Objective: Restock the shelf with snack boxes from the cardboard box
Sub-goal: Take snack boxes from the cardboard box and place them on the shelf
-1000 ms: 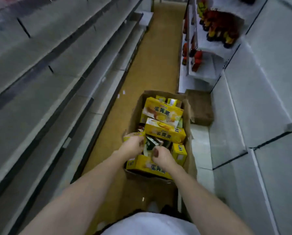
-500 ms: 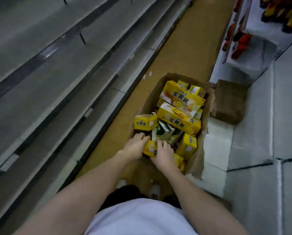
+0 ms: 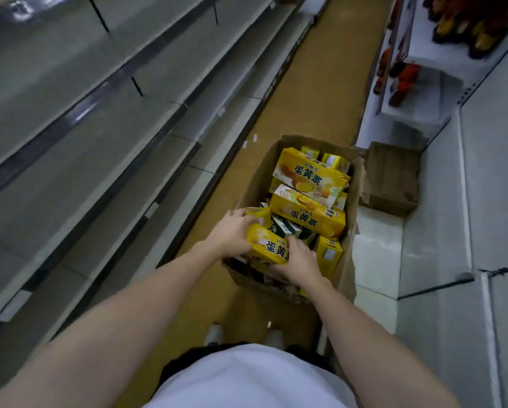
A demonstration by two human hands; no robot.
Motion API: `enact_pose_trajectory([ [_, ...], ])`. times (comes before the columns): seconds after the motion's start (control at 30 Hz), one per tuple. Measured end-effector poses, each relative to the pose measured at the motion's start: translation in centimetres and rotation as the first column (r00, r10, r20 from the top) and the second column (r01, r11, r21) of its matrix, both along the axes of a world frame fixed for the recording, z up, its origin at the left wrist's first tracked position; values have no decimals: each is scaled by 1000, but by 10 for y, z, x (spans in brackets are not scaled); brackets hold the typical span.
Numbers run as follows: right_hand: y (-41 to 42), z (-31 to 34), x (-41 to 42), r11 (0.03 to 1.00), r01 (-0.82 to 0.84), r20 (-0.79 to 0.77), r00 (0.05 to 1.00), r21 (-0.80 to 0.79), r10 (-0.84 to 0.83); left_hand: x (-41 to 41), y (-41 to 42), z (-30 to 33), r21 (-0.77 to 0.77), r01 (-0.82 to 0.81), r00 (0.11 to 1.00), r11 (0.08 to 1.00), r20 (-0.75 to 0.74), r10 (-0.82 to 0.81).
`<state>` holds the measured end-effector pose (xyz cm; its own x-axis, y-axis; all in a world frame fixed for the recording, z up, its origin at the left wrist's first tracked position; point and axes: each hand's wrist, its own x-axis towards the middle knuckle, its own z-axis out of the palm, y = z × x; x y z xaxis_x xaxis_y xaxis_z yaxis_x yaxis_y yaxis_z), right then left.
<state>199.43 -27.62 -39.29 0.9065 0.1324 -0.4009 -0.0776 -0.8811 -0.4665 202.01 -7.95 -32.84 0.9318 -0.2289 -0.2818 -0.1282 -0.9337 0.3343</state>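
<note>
An open cardboard box (image 3: 348, 260) stands on the aisle floor, filled with several yellow snack boxes (image 3: 308, 214) and a green carton (image 3: 285, 228). At its near end, both hands hold one yellow snack box (image 3: 269, 245) just above the pile. My left hand (image 3: 232, 234) grips its left end, fingers curled over the top. My right hand (image 3: 298, 260) grips its right end from the near side. The held box tilts slightly, printed face up.
Grey shelves (image 3: 99, 142) run along the left of the aisle in several tiers. White shelves (image 3: 441, 201) line the right, with a brown wooden crate (image 3: 391, 178) on a low one and red and orange bottles (image 3: 403, 81) further back. My feet stand just before the box.
Both hands went from reaching into the near end of the cardboard box to gripping one yellow snack box and raising it. The camera tilted down and to the left.
</note>
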Motion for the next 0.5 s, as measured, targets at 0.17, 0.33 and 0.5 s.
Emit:
enact_pose_trajectory([
  [0.17, 12, 46, 42, 992, -86, 57, 995, 89, 82, 21, 30, 32, -135, -159, 987, 978, -51, 153],
  [0.33, 35, 83, 72, 984, -140, 130, 984, 110, 125, 28, 58, 53, -196, -239, 971, 951, -62, 232],
  [0.5, 62, 111, 97, 969, -230, 210, 956, 94, 207, 35, 84, 72, 152, -61, 997, 986, 65, 52],
])
